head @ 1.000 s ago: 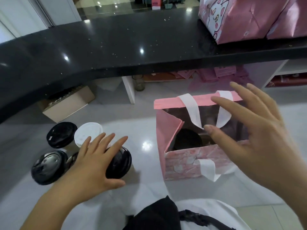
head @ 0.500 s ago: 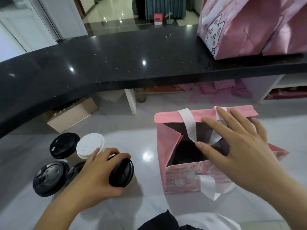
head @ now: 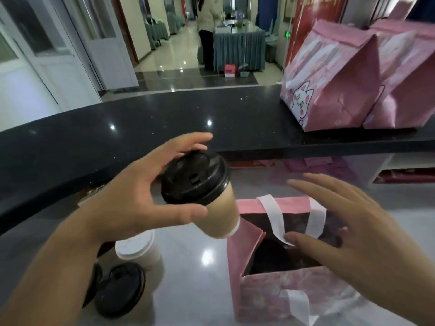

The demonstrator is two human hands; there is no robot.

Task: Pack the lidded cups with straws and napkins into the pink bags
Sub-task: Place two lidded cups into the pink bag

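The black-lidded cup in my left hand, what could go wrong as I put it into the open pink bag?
The left hand grips the black-lidded cup near the lid, tilted, so the lid could pop off or leak. The white handle strap droops across the open pink bag, and the cup could snag on it. Something dark already sits inside, so space may be tight. The right hand hovers open and may not be steadying the bag.

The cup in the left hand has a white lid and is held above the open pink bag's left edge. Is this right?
Not quite. The head view shows that the cup in the left hand has a black lid, not white. The rest holds: it is held above the open pink bag's left edge.
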